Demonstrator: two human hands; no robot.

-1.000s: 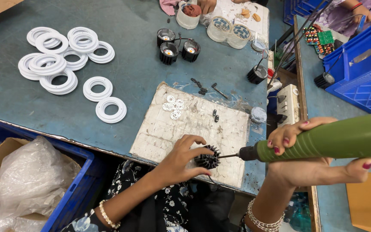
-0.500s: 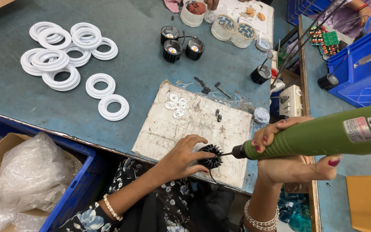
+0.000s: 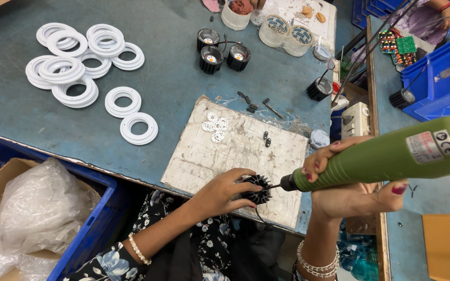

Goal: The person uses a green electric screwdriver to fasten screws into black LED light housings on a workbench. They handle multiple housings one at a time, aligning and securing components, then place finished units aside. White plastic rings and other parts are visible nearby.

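**Driver bit set against a finned black part at the board's front edge**

A small black finned heat sink [image 3: 257,189] sat on the near edge of a worn white work board [image 3: 225,156], close to your body. Your left hand [image 3: 220,193] was clenched around it from the left, fingers curled over its top. Your right hand [image 3: 347,182] gripped a green electric screwdriver [image 3: 391,156] held almost level, its bit touching the part's right side.

Three similar black finned parts [image 3: 217,49] stood farther back on the blue-grey table [image 3: 173,88], with white plastic rings [image 3: 79,67] piled to the left and small screws and white washers [image 3: 214,125] scattered on the board. A blue bin with clear plastic bags [image 3: 32,208] sat below on your left.

The risk, as I judged it: the bit could skip off the screw and strike your left fingers, since they sat so near the tip. The part also rested near the board's edge, so a sideways push could knock it off.
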